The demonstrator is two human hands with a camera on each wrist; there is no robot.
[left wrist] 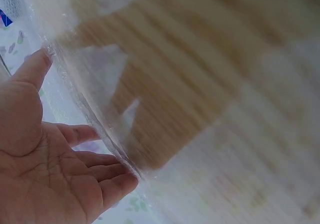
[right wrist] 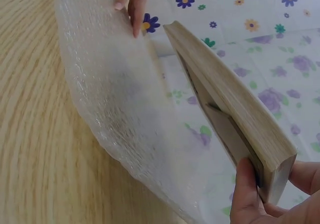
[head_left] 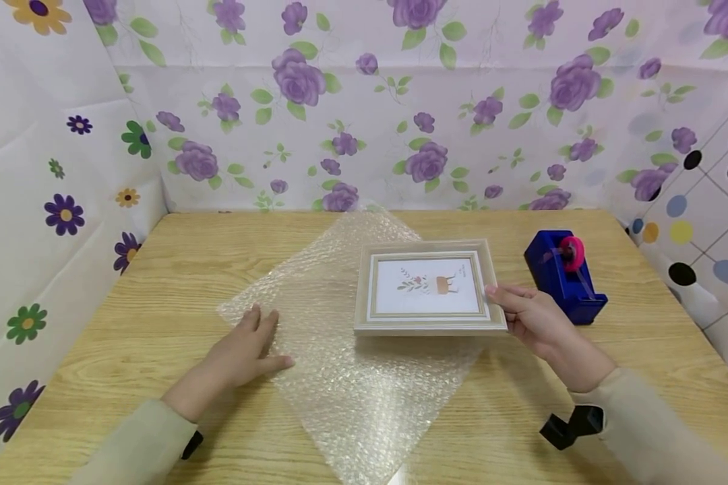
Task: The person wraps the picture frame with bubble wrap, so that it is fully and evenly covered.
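A picture frame (head_left: 425,322) with a pale wooden border and a small plant-like print is held by my right hand (head_left: 536,323), which pinches its right edge. In the right wrist view, the picture frame (right wrist: 235,94) is tilted, and its back with a flat stand shows; the thumb lies on the back side. Beneath it, a sheet of bubble wrap (head_left: 340,377) lies cornerwise on the table. My left hand (head_left: 236,353) rests at the sheet's left edge with fingers spread. In the left wrist view, the fingertips of that hand (left wrist: 55,169) touch the bubble wrap's edge (left wrist: 100,129).
A blue tape dispenser (head_left: 561,283) with a pink-cored roll stands right of the picture frame, close to my right hand. The wooden table (head_left: 158,289) meets flower-patterned cloth (head_left: 364,135) at the back, with more patterned cloth on both sides.
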